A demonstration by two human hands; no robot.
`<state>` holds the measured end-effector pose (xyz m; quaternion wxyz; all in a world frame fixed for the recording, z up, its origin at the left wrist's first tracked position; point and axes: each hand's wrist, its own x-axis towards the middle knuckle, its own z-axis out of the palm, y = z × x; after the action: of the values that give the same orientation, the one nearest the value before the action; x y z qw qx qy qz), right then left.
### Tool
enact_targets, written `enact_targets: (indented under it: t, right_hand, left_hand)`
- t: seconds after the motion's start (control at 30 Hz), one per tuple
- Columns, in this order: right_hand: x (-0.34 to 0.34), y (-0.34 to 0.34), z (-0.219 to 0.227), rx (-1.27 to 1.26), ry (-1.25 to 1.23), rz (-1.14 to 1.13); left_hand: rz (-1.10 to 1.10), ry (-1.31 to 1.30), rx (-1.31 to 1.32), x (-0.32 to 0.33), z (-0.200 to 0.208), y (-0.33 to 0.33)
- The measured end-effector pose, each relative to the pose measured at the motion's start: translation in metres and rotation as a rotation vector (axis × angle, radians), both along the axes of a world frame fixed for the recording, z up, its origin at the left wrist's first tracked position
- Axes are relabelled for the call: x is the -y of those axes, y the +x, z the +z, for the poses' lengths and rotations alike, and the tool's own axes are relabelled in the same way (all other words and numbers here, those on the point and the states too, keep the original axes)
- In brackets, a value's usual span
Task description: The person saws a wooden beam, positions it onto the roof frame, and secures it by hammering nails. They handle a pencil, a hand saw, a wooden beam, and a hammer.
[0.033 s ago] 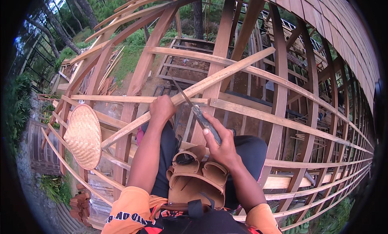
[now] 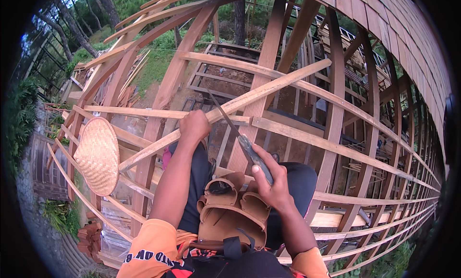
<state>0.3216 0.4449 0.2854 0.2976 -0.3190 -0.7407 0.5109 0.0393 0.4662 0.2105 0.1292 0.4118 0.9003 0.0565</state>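
Note:
A loose wooden batten (image 2: 283,81) slants across the roof frame from lower left to upper right. My left hand (image 2: 195,125) is closed around it and bears on it near the crossing with a fixed lath. In my right hand (image 2: 272,178) is the dark grip of a handsaw (image 2: 250,151). The narrow saw blade lies across the batten just right of my left hand, with its tip past the far edge. Whether a cut shows in the wood, I cannot tell. Below the hands, a brown leather tool pouch (image 2: 233,218) with several pockets sits at my waist.
A woven conical hat (image 2: 98,155) rests by the batten's lower end. Sloping rafters (image 2: 336,105) and horizontal laths (image 2: 302,136) form an open frame, with gaps down to the ground. Wooden shingles (image 2: 379,33) cover the upper right. Red tiles (image 2: 90,242) are stacked below left.
My right hand has drawn the saw a little back toward me and to the right, sliding the blade across the batten. My left hand keeps its hold.

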Motion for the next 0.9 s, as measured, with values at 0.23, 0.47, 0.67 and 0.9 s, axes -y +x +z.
enact_targets:
  t: [0.23, 0.47, 0.67, 0.9]
  right_hand:
    - [0.031, 0.04, 0.02, 0.034, 0.081, -0.035]
    - [0.009, -0.006, -0.006, -0.018, 0.19, -0.017]
    - [0.046, 0.044, 0.019, 0.072, 0.088, -0.025]
    - [-0.018, -0.029, -0.007, -0.055, 0.162, -0.053]
  left_hand:
    - [-0.04, -0.006, 0.031, 0.003, 0.008, 0.003]
    - [-0.033, -0.024, 0.106, 0.003, 0.009, -0.001]
    - [-0.016, -0.002, 0.094, 0.009, 0.01, 0.005]
    - [-0.042, 0.088, 0.011, 0.002, 0.0, 0.012]
